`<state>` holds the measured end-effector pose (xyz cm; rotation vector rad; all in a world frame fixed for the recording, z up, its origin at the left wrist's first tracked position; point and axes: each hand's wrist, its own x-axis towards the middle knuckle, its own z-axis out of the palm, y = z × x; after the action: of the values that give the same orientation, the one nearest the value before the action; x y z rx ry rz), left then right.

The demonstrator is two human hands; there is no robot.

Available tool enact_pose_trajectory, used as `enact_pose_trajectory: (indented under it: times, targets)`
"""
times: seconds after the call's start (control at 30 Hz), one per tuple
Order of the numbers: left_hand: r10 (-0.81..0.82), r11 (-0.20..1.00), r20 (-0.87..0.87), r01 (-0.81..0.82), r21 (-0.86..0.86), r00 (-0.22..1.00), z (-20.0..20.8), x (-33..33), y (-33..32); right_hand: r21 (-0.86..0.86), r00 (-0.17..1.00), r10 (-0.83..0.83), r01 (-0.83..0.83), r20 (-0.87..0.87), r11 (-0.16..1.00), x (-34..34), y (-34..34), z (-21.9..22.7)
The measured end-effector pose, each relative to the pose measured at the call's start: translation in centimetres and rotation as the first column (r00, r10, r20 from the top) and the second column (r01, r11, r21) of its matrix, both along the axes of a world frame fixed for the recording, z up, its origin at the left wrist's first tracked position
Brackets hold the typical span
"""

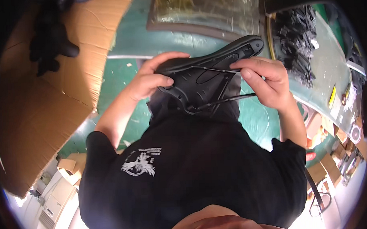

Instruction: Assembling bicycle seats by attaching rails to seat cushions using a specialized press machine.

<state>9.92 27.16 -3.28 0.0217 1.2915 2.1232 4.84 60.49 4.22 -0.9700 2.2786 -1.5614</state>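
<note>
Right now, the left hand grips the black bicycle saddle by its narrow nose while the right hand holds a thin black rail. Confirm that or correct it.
Not quite: the head view shows the left hand gripping the black bicycle saddle by its wide rear end, not its narrow nose. The right hand does hold a thin black rail.

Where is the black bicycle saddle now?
In the head view, the black bicycle saddle is at upper centre, left hand gripping its wide end, right hand pinching a thin dark rod along its underside.

Beyond the black saddle (188,81), green tabletop (130,31) lies open beside the cardboard (49,105), while heaped black parts (293,40) block the right.
</note>
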Motion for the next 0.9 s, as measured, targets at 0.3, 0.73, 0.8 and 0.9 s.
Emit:
enact_pose_trajectory:
  times: [0.3,0.73,0.8,0.9]
  targets:
    - [-0.131,0.986,-0.067,0.123,-0.112,0.989,-1.1,-1.6,0.0,0.117,0.987,0.041,-0.024,-0.153,0.993,1.4,-0.5,-2.7]
    - [-0.074,0.997,-0.177,0.068,-0.038,0.981,-1.9,-0.6,0.8,0.167,0.940,0.113,-0.061,-0.323,0.984,1.1,-0.6,-2.7]
    - [-0.074,0.997,-0.173,0.069,-0.036,0.982,-1.9,-0.5,0.9,0.194,0.941,0.132,-0.073,-0.312,0.978,1.1,-0.5,-2.7]
    - [-0.067,0.998,-0.158,0.065,-0.013,0.985,-2.1,-0.3,1.1,0.189,0.943,0.154,-0.100,-0.295,0.977,1.1,-0.5,-2.5]
